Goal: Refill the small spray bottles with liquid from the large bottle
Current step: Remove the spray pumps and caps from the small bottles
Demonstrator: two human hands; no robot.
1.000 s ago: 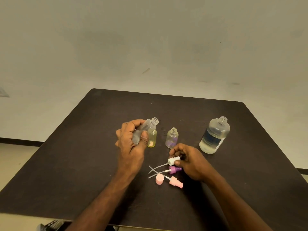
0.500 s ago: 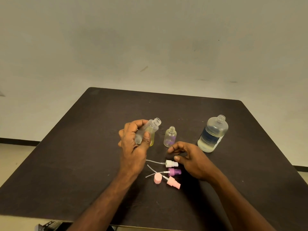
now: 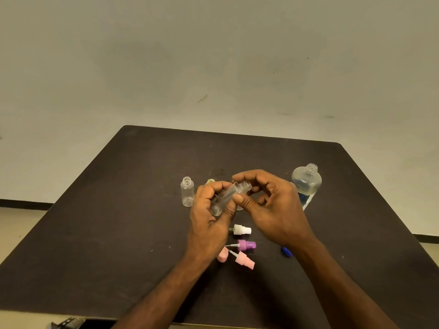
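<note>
Two hands: we see both meet above the middle of the dark desk (image 3: 118, 222), around one small bottle.
Left hand (image 3: 211, 217): its fingers and thumb are curled round the body of a clear small spray bottle (image 3: 228, 197); it grips it off the desk, tilted, the open threaded neck pointing up and to the right.
Right hand (image 3: 273, 205): its fingers are bent and its fingertips sit at the neck of the same bottle; the thumb lies just under the neck. We cannot tell whether it really pinches the neck or only touches it.
Second small bottle (image 3: 187, 191): clear, upright, without cap, standing on the desk just left of the left hand.
Yellowish small bottle (image 3: 210, 180): only its top shows behind the left hand.
Large bottle (image 3: 307, 180): upright at the right, behind the right hand, open at the top, with clear liquid inside; its lower part is hidden by the hand.
White spray cap (image 3: 241, 230): it lies on the desk between the two wrists.
Purple spray cap (image 3: 247, 245): it lies just below the white one, its thin tube pointing left.
Pink spray cap (image 3: 244, 259): nearest to us, and a pink cover (image 3: 222, 254) lies just beside it.
Blue cap (image 3: 287, 251): it is partly hidden by the right forearm.
Dark device (image 3: 71, 323): at the near edge, too small to identify.
</note>
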